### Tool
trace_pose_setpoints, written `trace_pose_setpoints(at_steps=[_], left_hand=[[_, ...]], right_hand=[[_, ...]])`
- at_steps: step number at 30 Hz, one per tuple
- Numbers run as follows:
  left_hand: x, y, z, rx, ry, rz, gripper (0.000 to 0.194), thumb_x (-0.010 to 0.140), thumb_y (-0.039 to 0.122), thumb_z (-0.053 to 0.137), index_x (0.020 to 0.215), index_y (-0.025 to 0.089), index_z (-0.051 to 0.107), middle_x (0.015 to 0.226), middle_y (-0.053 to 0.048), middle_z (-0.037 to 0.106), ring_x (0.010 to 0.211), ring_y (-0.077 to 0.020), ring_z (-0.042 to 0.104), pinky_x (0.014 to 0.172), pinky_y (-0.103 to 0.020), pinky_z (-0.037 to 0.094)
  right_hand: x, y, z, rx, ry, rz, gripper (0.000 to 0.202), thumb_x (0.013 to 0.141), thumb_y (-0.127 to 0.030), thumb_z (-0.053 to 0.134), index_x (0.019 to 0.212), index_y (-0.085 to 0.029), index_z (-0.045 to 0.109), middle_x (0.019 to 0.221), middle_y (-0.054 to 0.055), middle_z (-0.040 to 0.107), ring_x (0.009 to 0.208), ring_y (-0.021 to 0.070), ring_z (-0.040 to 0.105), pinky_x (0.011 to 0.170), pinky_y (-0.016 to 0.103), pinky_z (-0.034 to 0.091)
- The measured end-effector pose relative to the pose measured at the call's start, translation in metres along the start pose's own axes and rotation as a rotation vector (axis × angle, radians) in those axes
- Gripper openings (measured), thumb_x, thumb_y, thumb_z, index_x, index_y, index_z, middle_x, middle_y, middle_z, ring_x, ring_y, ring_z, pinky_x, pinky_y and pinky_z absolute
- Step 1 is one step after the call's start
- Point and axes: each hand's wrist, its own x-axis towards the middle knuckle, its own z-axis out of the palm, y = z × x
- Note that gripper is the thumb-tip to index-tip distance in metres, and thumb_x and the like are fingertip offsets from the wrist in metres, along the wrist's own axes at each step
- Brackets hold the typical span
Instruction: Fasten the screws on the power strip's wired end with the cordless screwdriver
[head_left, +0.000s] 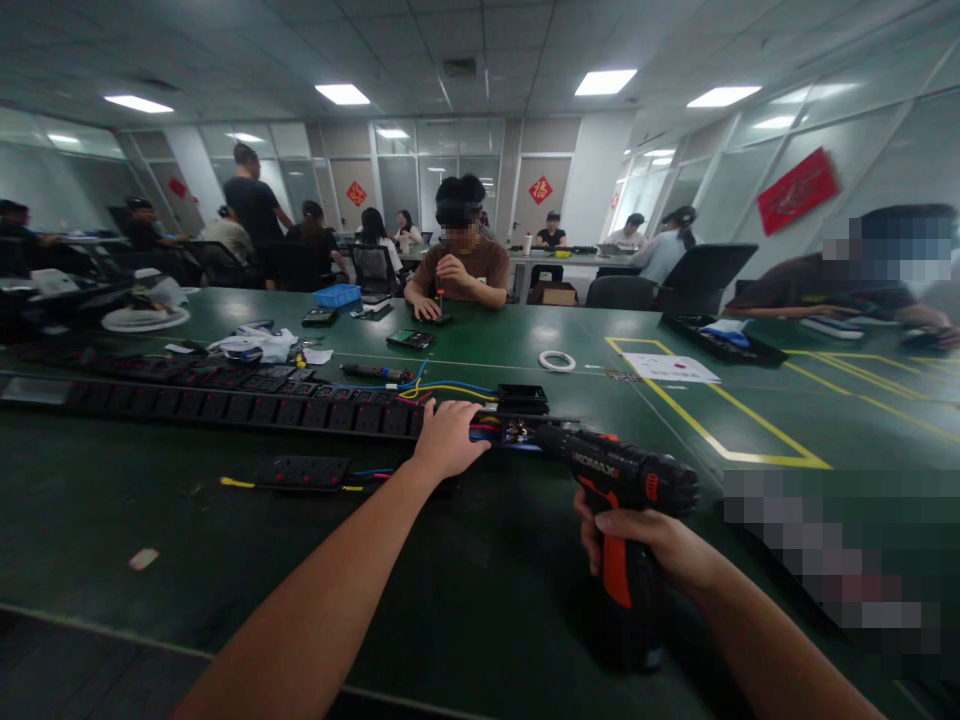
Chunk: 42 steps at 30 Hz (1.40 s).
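Fingers [589, 528] of the right hand [637, 535] are curled round the handle of a drill [630, 482], right of the frame's middle. Those of the left hand [450, 438] lie over a long power strip [247, 410]; their tips are partly hidden, so I cannot tell whether they clamp it or merely press. That strip runs from the left edge to the middle of the frame, its end open on wires [487, 429] and a small circuit board [517, 431]. The drill's nose points left toward the board. Probably the step in hand is screw work at this end; the next move would call for a still strip and careful aim. Both forearms slant in from the bottom edge, converging there.
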Motion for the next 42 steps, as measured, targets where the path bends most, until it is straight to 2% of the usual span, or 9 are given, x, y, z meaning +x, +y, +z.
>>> trace_pose_setpoints(at_steps=[10, 32, 42], left_hand=[[0.0, 0.0012, -0.0027, -0.003, -0.011, -0.006, 0.056, 0.087, 0.048, 0.071, 0.138, 0.026, 0.06, 0.147, -0.008, 0.061, 0.139, -0.0324, 0.05, 0.124, -0.061, 0.018], [0.0003, 0.0004, -0.0008, 0.019, -0.014, -0.006, 0.056, 0.088, 0.049, 0.07, 0.139, 0.027, 0.059, 0.148, -0.007, 0.06, 0.14, -0.0317, 0.049, 0.125, -0.059, 0.016], [-0.0003, 0.0004, -0.0018, 0.005, -0.005, 0.001, 0.056, 0.088, 0.049, 0.071, 0.138, 0.027, 0.06, 0.147, -0.008, 0.061, 0.139, -0.0322, 0.05, 0.125, -0.06, 0.016]], right_hand=[[-0.0002, -0.0036, 0.0024, -0.016, -0.004, 0.006, 0.04, 0.074, -0.046, 0.082, 0.093, -0.018, 0.061, 0.07, 0.005, 0.074, 0.061, 0.0219, 0.071, 0.059, 0.031, 0.052], [-0.0006, 0.0011, 0.0036, 0.033, 0.021, 0.009, 0.04, 0.074, -0.041, 0.081, 0.101, -0.019, 0.062, 0.074, 0.003, 0.071, 0.063, 0.0222, 0.07, 0.058, 0.033, 0.054], [-0.0014, -0.0014, 0.0042, 0.011, 0.013, 0.01, 0.039, 0.074, -0.044, 0.082, 0.095, -0.018, 0.062, 0.071, 0.003, 0.072, 0.063, 0.0212, 0.07, 0.06, 0.032, 0.054]])
